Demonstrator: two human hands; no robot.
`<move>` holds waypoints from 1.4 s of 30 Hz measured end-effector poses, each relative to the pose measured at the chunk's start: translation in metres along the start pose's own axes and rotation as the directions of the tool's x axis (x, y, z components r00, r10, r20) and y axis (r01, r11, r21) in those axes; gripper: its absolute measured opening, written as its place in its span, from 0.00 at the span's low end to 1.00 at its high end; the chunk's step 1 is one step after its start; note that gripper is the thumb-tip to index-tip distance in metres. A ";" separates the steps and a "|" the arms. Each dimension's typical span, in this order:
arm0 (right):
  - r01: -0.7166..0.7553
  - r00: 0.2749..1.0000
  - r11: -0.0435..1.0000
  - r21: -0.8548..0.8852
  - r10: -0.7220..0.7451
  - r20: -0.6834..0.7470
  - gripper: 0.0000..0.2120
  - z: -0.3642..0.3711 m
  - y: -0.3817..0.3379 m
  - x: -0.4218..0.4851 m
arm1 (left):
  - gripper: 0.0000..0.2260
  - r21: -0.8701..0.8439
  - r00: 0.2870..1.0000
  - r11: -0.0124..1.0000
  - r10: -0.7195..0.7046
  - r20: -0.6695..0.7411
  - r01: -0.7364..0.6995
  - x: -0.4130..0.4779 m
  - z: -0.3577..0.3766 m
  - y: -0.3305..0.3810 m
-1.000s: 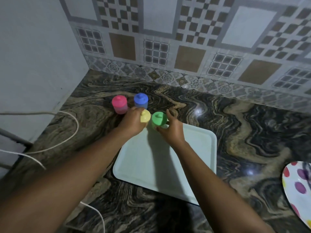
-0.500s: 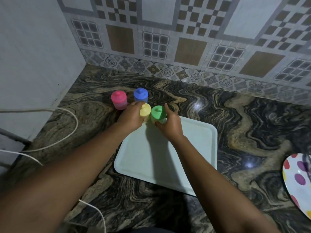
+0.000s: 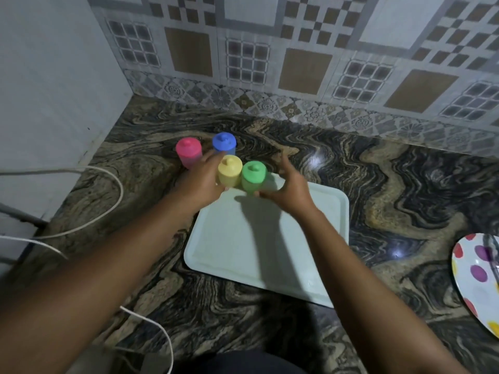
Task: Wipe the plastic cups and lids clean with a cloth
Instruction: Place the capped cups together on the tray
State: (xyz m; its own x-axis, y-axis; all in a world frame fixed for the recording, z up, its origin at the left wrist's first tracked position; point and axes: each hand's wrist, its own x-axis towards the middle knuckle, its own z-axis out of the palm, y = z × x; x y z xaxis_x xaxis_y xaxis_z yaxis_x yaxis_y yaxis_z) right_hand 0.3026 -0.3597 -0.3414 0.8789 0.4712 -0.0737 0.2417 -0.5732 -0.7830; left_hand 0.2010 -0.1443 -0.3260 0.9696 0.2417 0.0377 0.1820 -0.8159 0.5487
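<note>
Main risk is a tip-over. The four cups are tall, narrow and look light, all bunched at the tray's 11 o'clock corner, so one careless nudge could topple several. The yellow cup and green cup touch each other right at the tray's rim. I can't tell if their bases sit flat or half on the lip, and if half on, I'd expect them to rock. The left hand wraps the yellow cup from its 9 o'clock side, thumb low at the base. The right hand is blurred, fingers spread off the green cup at its 3 o'clock, thumb tip just at the base, so no real hold there. The pink cup and blue cup stand upright on the marbled counter just beyond, the blue one close to the left fingertips. A white cable loops at 9 o'clock and could snag an elbow. Each cup carries a same-colour knobbed lid, all on. No cloth is in view, so wiping isn't started. A spotted plate sits at 4 o'clock.
</note>
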 end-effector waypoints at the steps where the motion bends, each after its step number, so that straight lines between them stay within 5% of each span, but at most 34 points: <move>1: -0.009 1.000 1.000 0.001 0.009 -0.004 0.61 -0.008 0.000 0.002 | 0.35 0.015 1.000 1.000 0.006 -0.007 -0.005 0.000 -0.007 -0.001; 14: 0.198 0.980 0.960 -0.196 -0.192 0.048 0.43 0.000 -0.078 0.075 | 0.25 0.031 0.965 0.991 -0.116 -0.234 0.127 0.045 -0.061 -0.006; 21: 0.264 0.952 0.915 -0.304 -0.197 0.235 0.37 0.038 -0.094 0.125 | 0.33 0.176 0.981 0.965 -0.195 -0.005 0.192 0.063 -0.063 -0.051; 26: 0.244 0.945 0.867 -0.435 -0.111 0.309 0.34 0.062 -0.089 0.147 | 0.27 0.039 0.980 0.980 -0.196 0.016 0.196 0.054 -0.043 -0.072; 35: 0.208 0.963 0.887 -0.413 -0.113 0.243 0.16 0.066 -0.093 0.149 | 0.28 0.008 0.980 0.982 -0.186 -0.075 0.187 0.051 -0.043 -0.070; 42: 0.249 0.968 0.916 -0.314 -0.240 0.068 0.18 0.002 -0.116 0.129 | 0.29 -0.005 0.979 0.994 -0.106 -0.172 0.107 0.070 -0.079 -0.013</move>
State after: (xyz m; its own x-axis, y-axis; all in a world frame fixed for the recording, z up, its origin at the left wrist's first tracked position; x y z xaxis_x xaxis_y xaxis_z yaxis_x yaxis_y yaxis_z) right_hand 0.3871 -0.2313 -0.2614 0.7651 0.6396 0.0742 0.5694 -0.6184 -0.5416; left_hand 0.2539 -0.0750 -0.2645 0.9022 0.4136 0.1220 0.2838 -0.7826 0.5541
